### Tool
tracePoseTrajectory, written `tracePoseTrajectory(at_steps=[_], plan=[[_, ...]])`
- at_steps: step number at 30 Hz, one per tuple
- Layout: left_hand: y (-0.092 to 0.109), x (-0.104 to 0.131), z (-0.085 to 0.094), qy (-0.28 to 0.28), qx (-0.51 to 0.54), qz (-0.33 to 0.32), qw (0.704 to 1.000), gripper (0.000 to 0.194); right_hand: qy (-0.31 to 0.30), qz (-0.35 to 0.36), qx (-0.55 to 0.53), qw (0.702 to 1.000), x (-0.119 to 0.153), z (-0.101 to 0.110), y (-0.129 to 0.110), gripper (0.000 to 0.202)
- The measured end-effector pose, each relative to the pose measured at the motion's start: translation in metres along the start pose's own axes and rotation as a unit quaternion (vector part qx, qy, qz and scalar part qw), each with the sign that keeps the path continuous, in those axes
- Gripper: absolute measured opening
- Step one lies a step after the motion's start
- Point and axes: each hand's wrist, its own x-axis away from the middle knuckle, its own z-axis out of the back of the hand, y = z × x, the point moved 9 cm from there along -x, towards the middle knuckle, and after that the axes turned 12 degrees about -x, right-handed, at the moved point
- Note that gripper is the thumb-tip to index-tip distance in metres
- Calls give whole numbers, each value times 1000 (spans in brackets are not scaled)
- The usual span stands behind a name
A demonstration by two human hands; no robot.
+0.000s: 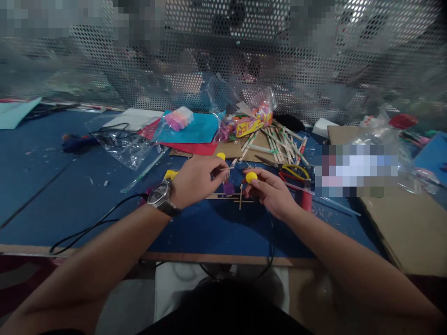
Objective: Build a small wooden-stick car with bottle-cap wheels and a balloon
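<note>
Pinched between the fingertips of my left hand (pixel 200 179) is a thin wooden stick (pixel 227 169). My right hand (pixel 274 190) holds a small yellow ball (pixel 251 177) between thumb and fingers. Another yellow piece (pixel 220 156) shows just behind my left hand. Below and between the hands, a purple block (pixel 228 188) sits by several thin sticks (pixel 223 197) on the blue table. One upright-looking stick (pixel 240 197) crosses a short one near my right fingers.
Plastic bags of colored clay (pixel 254 123), blue paper (pixel 195 128) and a pile of sticks (pixel 279 142) lie behind the hands. Yellow-handled pliers (pixel 296 171) are at the right, with cardboard (pixel 408 228) beyond. A black cable (pixel 101 218) runs along the left.
</note>
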Motion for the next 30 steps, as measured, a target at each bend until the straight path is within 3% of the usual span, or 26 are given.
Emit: tracePoseTrajectory(at_steps=[5, 9, 13, 17, 23, 30], plan=[[6, 5, 7, 22, -6, 7, 1000, 21, -13, -8, 48, 999, 2, -2, 2, 44], [10, 9, 14, 39, -10, 4, 999, 20, -38, 29, 134, 990, 5, -6, -4, 43], [16, 14, 19, 57, -12, -5, 998, 19, -116, 102, 252, 955, 15, -26, -15, 34], [23, 19, 22, 75, -27, -11, 997, 16, -180, 120, 327, 920, 27, -43, -12, 30], [41, 28, 22, 70, -99, -31, 992, 15, -207, 108, 333, 914, 33, -51, 5, 26], [60, 41, 26, 39, -162, -48, 985, 21, -243, 134, 329, 903, 37, -62, 5, 31]])
